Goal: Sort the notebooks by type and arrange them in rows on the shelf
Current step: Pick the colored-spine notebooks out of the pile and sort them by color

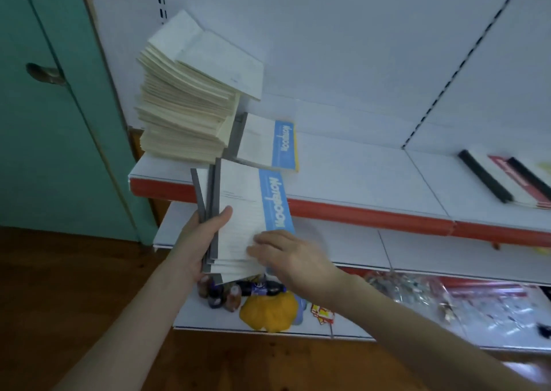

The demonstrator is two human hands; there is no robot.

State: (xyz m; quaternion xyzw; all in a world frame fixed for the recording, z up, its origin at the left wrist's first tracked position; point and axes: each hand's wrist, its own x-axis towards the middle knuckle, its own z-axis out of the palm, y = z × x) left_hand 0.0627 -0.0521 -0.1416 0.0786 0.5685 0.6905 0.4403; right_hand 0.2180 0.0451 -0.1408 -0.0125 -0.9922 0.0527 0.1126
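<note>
**While sorting notebooks: both hands on one bundle in front of the shelf**

As far as the head cam shows, the left hand (200,243) has a proper grip on a bundle of notebooks (238,208). Its thumb lies across the white top cover and the rest of the hand wraps round the grey spine side from underneath. The bundle is up in the air, just in front of the red front edge of the upper shelf (357,179), near its left end. It's fanned out a bit, so a couple of grey spines stick out to the left. The top cover has a blue band with white lettering down its right side.

The right hand (287,256) sits on the lower right corner of that same bundle, fingers spread on the cover. It's motion-blurred and the thumb is hidden, so I can't tell if it's pinching pages or just resting there.

On the upper shelf, one matching blue-band notebook (268,146) lies flat just behind the bundle. Right beside it on the left is a tall, messy stack of cream notebooks (185,107), leaning and uneven. Well off to the right on the same shelf lie red-covered notebooks with black spines (512,182).

Lower down, a bottom shelf holds small dark bottles (226,296), a yellow thing (268,311) and clear plastic packets (417,295). A green door (44,122) is on the left, above a wooden floor (59,286).
</note>
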